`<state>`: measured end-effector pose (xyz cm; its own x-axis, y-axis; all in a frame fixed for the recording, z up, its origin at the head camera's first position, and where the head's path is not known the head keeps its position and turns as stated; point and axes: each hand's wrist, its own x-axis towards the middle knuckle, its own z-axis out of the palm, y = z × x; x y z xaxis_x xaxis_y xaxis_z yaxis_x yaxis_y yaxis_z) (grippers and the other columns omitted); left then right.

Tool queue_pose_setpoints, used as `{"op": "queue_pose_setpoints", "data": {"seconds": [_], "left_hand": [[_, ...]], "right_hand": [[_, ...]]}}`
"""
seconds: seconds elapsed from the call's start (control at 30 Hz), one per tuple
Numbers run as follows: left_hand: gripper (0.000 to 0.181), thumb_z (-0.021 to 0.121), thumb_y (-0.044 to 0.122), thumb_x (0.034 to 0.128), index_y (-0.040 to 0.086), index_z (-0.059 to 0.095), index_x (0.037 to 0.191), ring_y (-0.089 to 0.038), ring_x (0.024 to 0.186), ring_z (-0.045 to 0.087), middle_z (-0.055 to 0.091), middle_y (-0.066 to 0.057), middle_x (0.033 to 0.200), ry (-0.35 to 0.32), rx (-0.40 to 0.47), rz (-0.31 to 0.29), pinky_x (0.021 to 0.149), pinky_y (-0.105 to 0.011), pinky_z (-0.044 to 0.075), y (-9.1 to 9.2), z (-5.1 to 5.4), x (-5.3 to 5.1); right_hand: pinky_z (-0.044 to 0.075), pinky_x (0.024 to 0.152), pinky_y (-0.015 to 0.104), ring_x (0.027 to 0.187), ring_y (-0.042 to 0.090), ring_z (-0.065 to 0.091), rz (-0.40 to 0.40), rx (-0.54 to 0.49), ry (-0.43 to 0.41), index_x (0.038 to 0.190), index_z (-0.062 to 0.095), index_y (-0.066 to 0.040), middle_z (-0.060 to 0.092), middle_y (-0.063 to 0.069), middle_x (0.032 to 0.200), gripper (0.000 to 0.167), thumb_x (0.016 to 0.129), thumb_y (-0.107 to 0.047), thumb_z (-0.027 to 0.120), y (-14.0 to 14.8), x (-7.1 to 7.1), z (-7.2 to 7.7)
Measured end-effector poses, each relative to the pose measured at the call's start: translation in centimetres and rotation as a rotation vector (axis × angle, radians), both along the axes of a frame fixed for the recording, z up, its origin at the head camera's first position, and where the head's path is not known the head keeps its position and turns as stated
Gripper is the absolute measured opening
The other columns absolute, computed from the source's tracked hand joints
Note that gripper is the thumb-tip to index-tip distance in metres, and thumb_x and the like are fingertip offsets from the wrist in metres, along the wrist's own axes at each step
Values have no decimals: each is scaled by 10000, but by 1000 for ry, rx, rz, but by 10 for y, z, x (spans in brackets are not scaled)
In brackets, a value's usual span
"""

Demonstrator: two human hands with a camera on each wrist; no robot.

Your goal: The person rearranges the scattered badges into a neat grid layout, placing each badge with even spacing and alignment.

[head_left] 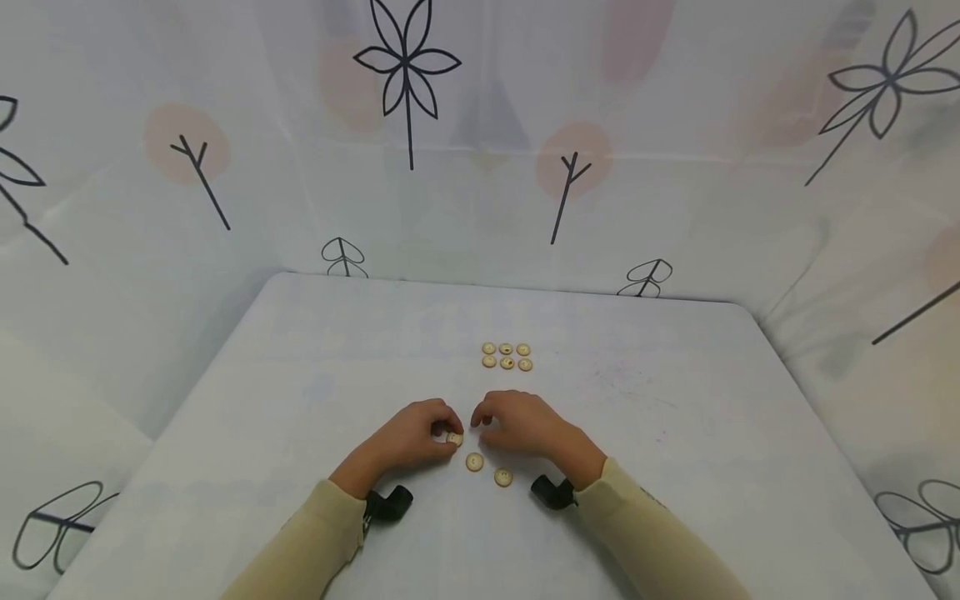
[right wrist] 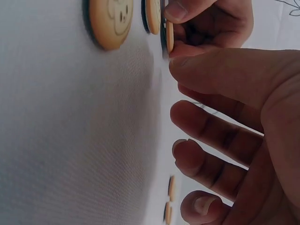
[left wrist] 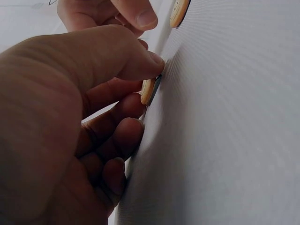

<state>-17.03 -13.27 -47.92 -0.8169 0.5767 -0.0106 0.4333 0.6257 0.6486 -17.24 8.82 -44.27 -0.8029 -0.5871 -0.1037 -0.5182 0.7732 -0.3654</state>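
Note:
A small round wooden disc point(head_left: 454, 438) sits at the table surface between the thumb and fingers of my left hand point(head_left: 420, 432), which pinches it by the edge. The left wrist view shows that disc point(left wrist: 147, 91) from the side, with a dark underside. My right hand point(head_left: 521, 423) hovers just right of it, fingers loosely bent and holding nothing; in the right wrist view its thumb tip is close to the pinched disc. Two more discs lie nearer me, one point(head_left: 474, 462) by the left fingertips and one point(head_left: 503, 477) further right. A printed face-like drawing shows on the nearest disc point(right wrist: 111, 21).
Beyond the hands, several similar discs point(head_left: 507, 363) lie in two short rows, two of them with dark marks. The white table point(head_left: 315, 333) ends at a patterned cloth backdrop point(head_left: 480, 208). A black wrist device point(head_left: 390, 504) is worn on each arm.

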Motion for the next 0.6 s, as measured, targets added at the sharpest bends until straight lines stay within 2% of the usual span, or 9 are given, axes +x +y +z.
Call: {"op": "queue_pose_setpoints", "data": {"seconds": [0.23,0.47,0.6], "left_hand": [[116,715,203,849,230,686,958,-60,806,527,583,128,890,11,0,-3,754,-251,462,-1,0,0],[116,707,232,852,246,684,965,-61,808,520,572,142,888,0,-6,4,753,-243,458,0,2,2],[117,705,237,851,247,683,965,-60,812,519,570,149,888,-1,-11,5,756,-239,456,0,2,1]], "right_hand": [[475,749,303,860,85,588,41,-1,-22,982,722,-249,639,-111,954,151,832,-233,711,-2,3,1],[463,764,299,833,60,544,38,5,-105,970,718,-266,634,-133,915,174,808,-322,753,-7,9,4],[462,758,288,829,54,538,64,17,-107,975,718,-269,626,-132,909,185,808,-340,756,-8,11,5]]}}
